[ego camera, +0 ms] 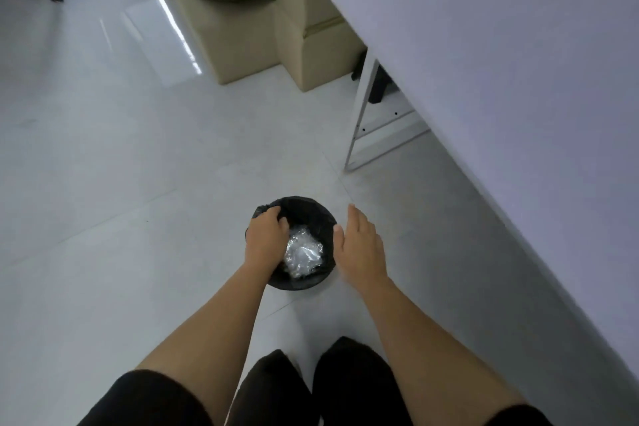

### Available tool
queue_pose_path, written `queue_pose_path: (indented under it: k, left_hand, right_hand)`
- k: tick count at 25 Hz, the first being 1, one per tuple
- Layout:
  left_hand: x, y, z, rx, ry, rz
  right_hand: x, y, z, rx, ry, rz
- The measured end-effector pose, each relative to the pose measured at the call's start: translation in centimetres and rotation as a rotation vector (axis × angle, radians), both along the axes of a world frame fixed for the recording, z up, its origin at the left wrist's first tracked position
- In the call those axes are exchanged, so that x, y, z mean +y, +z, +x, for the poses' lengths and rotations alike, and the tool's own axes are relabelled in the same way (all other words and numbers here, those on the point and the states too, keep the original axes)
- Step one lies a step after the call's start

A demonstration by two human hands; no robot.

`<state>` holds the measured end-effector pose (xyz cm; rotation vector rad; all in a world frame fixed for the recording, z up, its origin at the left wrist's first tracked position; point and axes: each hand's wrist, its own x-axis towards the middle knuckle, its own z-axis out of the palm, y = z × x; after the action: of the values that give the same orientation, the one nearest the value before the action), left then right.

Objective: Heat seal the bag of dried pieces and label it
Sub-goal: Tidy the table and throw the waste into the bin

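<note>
I log left hand [264,235] fingers curled over bin liner [306,207] rim; right hand [359,247] fingers straight, together, just beside.

Open floor [121,149] from 8 to 11 o'clock of the bin [306,201]; blocked at 12 by sofa [249,45], at 2 by bench [501,62].

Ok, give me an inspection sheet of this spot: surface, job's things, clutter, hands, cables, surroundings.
Surface: glossy pale floor tiles.
Job's things: crumpled clear plastic inside the black-lined bin; sealer and label not seen.
Clutter: nothing seen.
Hands: left hand in the bin, fingers curled at its rim, grip unclear; right hand open beside the bin's rim.
Cables: nothing seen.
Surroundings: white table at right, beige sofa beyond.
</note>
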<state>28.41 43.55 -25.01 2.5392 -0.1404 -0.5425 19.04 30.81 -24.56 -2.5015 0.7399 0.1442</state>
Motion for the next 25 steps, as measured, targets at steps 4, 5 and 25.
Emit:
queue_pose_path:
  k: [4, 5, 25]
  left_hand:
    - [-2.5, 17.8, -3.7, -0.142, -0.106, -0.213]
    - [-3.4, 20.9, -4.7, -0.183, -0.151, -0.264]
    - [-41.1, 33.7, -41.7, -0.104, -1.388, -0.429]
  right_hand:
    - [-0.5, 17.0, -3.4, -0.122, -0.062, -0.075]
    - [-1.0, 19.9, -4.7, -0.159, -0.114, -0.098]
    - [-27.7, 32.8, -52.1, -0.072, -1.251, -0.464]
